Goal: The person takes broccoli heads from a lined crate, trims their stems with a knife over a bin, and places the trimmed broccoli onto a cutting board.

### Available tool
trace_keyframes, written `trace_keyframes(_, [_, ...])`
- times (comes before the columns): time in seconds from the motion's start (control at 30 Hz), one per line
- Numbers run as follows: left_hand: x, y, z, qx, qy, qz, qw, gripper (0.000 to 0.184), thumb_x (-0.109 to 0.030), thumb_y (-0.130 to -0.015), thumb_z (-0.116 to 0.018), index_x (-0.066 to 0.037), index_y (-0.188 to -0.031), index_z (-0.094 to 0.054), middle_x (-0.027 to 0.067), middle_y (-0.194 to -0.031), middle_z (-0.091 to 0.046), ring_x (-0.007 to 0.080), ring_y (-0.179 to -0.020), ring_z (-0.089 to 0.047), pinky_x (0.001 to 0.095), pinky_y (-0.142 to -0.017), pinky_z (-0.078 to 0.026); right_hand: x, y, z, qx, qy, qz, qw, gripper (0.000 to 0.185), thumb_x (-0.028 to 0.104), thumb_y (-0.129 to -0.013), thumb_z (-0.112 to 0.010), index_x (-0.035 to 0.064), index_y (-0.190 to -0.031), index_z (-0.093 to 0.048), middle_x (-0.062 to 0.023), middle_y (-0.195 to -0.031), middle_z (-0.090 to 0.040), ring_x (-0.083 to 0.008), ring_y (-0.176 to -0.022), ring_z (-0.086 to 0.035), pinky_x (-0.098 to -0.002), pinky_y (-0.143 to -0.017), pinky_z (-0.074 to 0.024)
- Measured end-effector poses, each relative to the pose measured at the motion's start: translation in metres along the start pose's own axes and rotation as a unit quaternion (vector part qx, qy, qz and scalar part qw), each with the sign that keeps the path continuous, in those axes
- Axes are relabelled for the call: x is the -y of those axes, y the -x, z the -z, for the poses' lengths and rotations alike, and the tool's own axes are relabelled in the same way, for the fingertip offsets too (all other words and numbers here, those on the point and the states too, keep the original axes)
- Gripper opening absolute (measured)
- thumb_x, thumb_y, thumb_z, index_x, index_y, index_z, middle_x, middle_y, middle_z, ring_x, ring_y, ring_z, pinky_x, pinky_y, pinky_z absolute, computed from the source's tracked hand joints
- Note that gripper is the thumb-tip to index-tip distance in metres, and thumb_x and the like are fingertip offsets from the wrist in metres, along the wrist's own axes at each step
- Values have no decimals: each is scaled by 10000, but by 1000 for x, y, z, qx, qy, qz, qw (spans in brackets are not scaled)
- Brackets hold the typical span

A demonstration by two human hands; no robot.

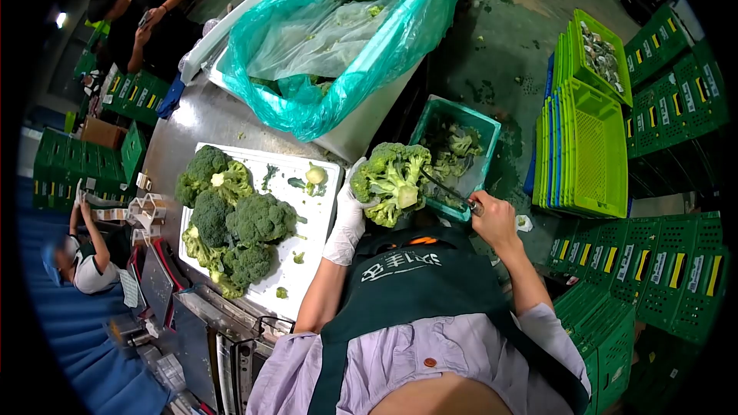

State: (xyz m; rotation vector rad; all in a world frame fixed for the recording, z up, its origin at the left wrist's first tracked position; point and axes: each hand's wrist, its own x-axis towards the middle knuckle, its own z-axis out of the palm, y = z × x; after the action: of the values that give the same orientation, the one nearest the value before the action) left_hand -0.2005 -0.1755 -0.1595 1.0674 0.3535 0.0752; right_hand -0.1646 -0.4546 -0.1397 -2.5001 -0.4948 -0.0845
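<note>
My left hand (352, 211), in a white glove, is closed around a broccoli head (392, 183), its cut stem side turned up toward me. My bare right hand (493, 219) grips the handle of a knife (453, 192). The thin dark blade reaches left to the edge of the broccoli; whether it touches is hard to tell. Below them a teal crate (492, 134) holds broccoli trimmings (460, 146). To the left, several broccoli heads (257, 219) lie on a white foam board (311, 219), along with a cut stem piece (315, 175) and scraps of leaf.
A white foam box (369, 104) lined with a teal plastic bag (307, 111) stands on the metal table (173, 154). Lime-green crates (600, 154) and dark green crates (653, 261) are stacked at right. Two other people (146, 23) are at the left, one above (96, 261) the blue covering.
</note>
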Motion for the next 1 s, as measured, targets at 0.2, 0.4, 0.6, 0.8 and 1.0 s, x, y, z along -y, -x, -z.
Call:
trace_keyframes(0.2, [-18,3,-25,-45,-117,-27,992,736,195,-637,-523,-12,-1335,-418,105,-1325,-467,221,-1199,-471,312,-1029,-365,4,4,5,7,15,66,998,75,46,-734,-612,49,-798,-574,-123,-673,-622,-315,-620,-615,-406,-520,-478])
trace_keyframes(0.4, [6,0,-22,-72,-259,-130,954,606,140,-694,-529,-17,-1277,-484,123,-1296,-499,226,-1207,-473,313,-1022,-365,-4,6,-17,22,106,46,993,87,54,-725,-615,59,-777,-545,-111,-674,-608,-313,-623,-605,-438,-504,-453])
trace_keyframes(0.6, [7,7,-25,-96,-358,-190,909,620,123,-658,-518,-33,-1258,-501,151,-1288,-507,283,-1244,-446,345,-1053,-331,-7,5,-32,46,135,25,989,145,30,-655,-615,45,-741,-500,-121,-634,-581,-327,-618,-616,-437,-493,-477])
trace_keyframes(0.8, [16,5,-25,-104,-433,-230,865,661,127,-628,-497,-57,-1263,-500,152,-1294,-498,303,-1237,-445,345,-1049,-332,-25,-6,-66,162,144,-78,973,161,94,-687,-634,38,-811,-548,-179,-721,-629,-367,-664,-634,-462,-555,-503])
trace_keyframes(1.0, [25,5,-10,-122,-452,-194,862,550,110,-666,-517,-32,-1196,-550,137,-1213,-551,278,-1165,-507,331,-994,-385,-121,15,-91,147,199,-257,934,183,145,-741,-615,23,-878,-612,-206,-838,-648,-386,-802,-643,-468,-689,-522])
